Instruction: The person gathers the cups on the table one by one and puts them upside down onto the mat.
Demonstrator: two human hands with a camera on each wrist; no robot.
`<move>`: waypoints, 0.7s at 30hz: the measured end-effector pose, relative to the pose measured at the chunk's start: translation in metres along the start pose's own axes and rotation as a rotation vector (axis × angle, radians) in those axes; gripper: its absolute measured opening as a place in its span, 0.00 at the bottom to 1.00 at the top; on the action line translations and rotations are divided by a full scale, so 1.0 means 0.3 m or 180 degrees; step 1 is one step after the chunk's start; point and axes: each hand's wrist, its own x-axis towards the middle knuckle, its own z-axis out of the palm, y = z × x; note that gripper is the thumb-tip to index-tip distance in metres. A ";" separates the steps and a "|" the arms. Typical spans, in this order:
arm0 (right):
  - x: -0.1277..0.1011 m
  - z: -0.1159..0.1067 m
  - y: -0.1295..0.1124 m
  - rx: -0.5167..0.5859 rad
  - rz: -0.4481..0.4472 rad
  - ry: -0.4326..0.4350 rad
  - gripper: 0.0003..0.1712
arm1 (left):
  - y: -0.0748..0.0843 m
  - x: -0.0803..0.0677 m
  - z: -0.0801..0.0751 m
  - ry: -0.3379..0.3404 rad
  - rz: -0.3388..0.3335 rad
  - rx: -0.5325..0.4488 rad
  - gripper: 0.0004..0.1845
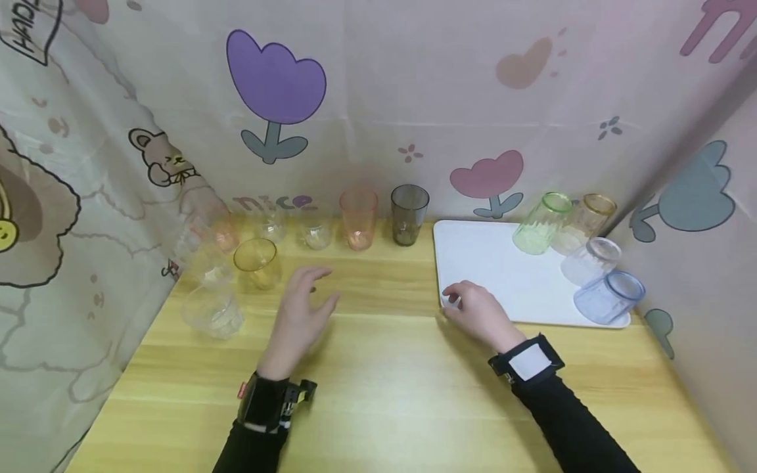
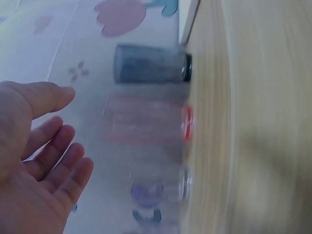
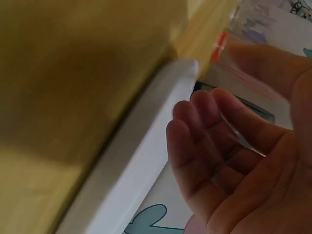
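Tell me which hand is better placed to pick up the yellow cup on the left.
Probably the left hand: it hovers open beside the yellow cup, while the right hand rests at the white tray.

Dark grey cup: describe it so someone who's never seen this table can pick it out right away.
Start at the white tray on the right half of the wooden table. Just off its back-left corner, against the flowered backdrop, a row of upright cups runs leftward. The dark grey cup is the row's rightmost, beside the orange-pink cup, and the only smoky, near-black one.
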 end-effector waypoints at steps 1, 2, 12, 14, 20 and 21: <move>-0.001 0.008 0.000 -0.0051 -0.0009 -0.0006 0.15 | -0.012 -0.010 -0.013 0.0142 0.0063 0.0027 0.26; -0.003 0.015 0.001 -0.0107 -0.0024 -0.0010 0.13 | -0.022 -0.019 -0.026 0.0278 0.0117 0.0042 0.27; -0.021 0.026 0.004 -0.0279 -0.0097 0.0143 0.03 | -0.093 -0.087 -0.160 0.1192 0.0418 0.0171 0.31; -0.017 0.024 0.000 -0.0277 -0.0094 0.0128 0.03 | -0.115 -0.105 -0.191 0.1327 0.0352 0.0195 0.34; -0.002 0.026 -0.012 -0.0303 -0.0047 0.0103 0.03 | -0.179 -0.153 -0.262 0.1850 0.0130 0.0122 0.44; -0.003 0.029 -0.012 -0.0311 -0.0023 0.0079 0.03 | -0.187 -0.165 -0.270 0.1902 0.0035 0.0120 0.46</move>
